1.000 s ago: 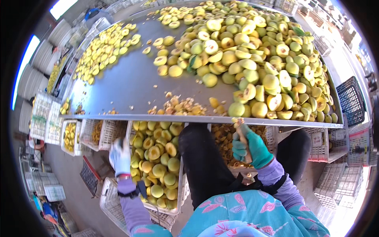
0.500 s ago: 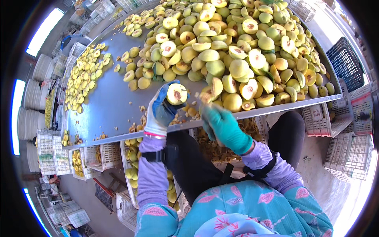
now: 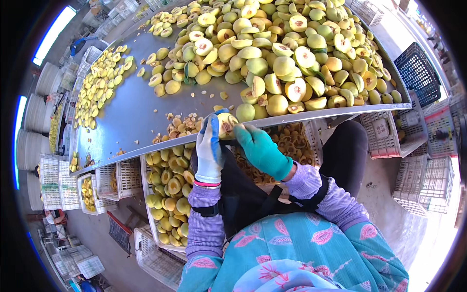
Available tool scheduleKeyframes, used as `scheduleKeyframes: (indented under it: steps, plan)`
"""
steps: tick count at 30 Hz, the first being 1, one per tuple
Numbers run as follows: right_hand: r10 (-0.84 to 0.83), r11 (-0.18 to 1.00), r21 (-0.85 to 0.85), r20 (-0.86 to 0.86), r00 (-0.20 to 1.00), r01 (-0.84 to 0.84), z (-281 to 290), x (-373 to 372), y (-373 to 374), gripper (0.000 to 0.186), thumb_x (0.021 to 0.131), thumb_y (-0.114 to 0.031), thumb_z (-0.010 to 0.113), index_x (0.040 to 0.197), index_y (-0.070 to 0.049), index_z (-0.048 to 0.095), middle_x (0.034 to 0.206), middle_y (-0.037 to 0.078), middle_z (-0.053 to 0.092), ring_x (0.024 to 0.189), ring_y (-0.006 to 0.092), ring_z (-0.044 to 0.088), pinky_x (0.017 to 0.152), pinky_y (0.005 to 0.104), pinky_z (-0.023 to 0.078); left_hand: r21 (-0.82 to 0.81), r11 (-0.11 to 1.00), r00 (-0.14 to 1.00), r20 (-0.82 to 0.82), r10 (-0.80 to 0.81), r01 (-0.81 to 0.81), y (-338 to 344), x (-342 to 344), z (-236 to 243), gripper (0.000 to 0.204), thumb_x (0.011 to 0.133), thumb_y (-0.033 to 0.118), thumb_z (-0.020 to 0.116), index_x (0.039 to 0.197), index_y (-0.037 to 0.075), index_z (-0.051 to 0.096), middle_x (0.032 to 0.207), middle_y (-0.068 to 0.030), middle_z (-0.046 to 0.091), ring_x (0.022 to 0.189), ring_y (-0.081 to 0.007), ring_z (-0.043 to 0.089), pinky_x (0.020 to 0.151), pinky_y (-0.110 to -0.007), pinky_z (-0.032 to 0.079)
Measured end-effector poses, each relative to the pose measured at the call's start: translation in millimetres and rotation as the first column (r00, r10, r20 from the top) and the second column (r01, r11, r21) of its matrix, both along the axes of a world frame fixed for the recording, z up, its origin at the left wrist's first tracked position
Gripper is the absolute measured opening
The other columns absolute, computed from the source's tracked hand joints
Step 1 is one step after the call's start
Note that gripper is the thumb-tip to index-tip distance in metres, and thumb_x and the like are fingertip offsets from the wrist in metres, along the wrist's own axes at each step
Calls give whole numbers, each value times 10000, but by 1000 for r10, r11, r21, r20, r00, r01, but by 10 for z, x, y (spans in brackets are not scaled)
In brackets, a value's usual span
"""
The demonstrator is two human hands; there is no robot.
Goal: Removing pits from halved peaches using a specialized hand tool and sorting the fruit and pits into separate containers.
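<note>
At the tabletop's point(image 3: 151, 104) left end lay a loose spread of yellow cut fruit point(image 3: 99, 90), apart from the rest, perhaps to keep it from mixing. Under the tabletop's front edge, left of centre, a white crate point(image 3: 147, 194) held fruit halves, seemingly placed within the left arm's reach. Pale bits point(image 3: 184, 125) lay along the front rim. At that rim, the left hand point(image 3: 210, 151) had its grip closed around a fruit half point(image 3: 225, 125), cut face upward, probably to steady it for the other hand. The right hand point(image 3: 262, 150), teal-gloved, was curled against the half's right side; I could not tell whether its grip held anything. Brown scraps point(image 3: 287, 146) filled a container under the front edge, a handy spot for droppings. A large heap point(image 3: 272, 53) covered the tabletop's right side.
</note>
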State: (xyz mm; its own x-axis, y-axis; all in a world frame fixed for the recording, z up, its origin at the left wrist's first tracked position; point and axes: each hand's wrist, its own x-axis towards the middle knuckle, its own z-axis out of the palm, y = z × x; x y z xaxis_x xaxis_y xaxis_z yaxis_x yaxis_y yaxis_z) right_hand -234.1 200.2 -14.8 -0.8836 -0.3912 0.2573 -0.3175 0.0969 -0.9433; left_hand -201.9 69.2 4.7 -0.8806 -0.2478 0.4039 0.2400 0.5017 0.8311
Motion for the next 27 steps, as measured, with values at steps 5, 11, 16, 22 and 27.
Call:
scheduleKeyframes:
  steps: [5, 11, 16, 22, 27]
  plan:
    - [-52, 963, 190, -574, 817, 194, 76, -288, 8, 207, 849, -155, 573, 995, -12, 538, 795, 181, 535, 671, 335, 559, 520, 400, 442, 598, 799, 958, 260, -124, -58, 6, 124, 189, 333, 905, 110, 530, 1223, 17, 499, 1083, -110, 595, 879, -150, 614, 632, -240, 533]
    - [-14, 989, 148, -91, 996, 28, 177, 349, 110, 220, 923, -222, 531, 841, -19, 511, 537, 191, 492, 503, 380, 533, 422, 455, 376, 573, 819, 999, 32, -42, 16, -58, 213, -151, 325, 926, 115, 502, 1219, -22, 481, 1091, -133, 587, 961, -213, 606, 830, -338, 513]
    - [-125, 987, 44, -370, 920, 152, -1, 247, 54, 254, 933, -226, 511, 792, -15, 512, 558, 190, 501, 517, 375, 538, 433, 452, 383, 741, 668, 998, 66, 23, -64, 177, 116, -42, 350, 982, 254, 395, 1178, -20, 491, 1018, -132, 584, 885, -226, 607, 807, -332, 516]
    - [61, 996, 63, 62, 996, -65, 138, 301, 111, 184, 927, -164, 504, 874, 7, 549, 641, 170, 541, 542, 338, 548, 450, 407, 410, 624, 777, 995, 92, 39, -88, 171, 128, -23, 347, 949, 271, 494, 1074, -46, 562, 978, -103, 620, 821, -141, 601, 761, -259, 497]
    - [22, 961, 243, -540, 841, 131, -108, 349, 3, 226, 890, -100, 513, 1072, 30, 544, 780, 164, 552, 635, 278, 551, 507, 367, 439, 527, 824, 978, 119, 169, -207, 249, 57, -90, 281, 917, 214, 548, 1020, -45, 588, 919, -85, 643, 806, -117, 598, 726, -245, 486]
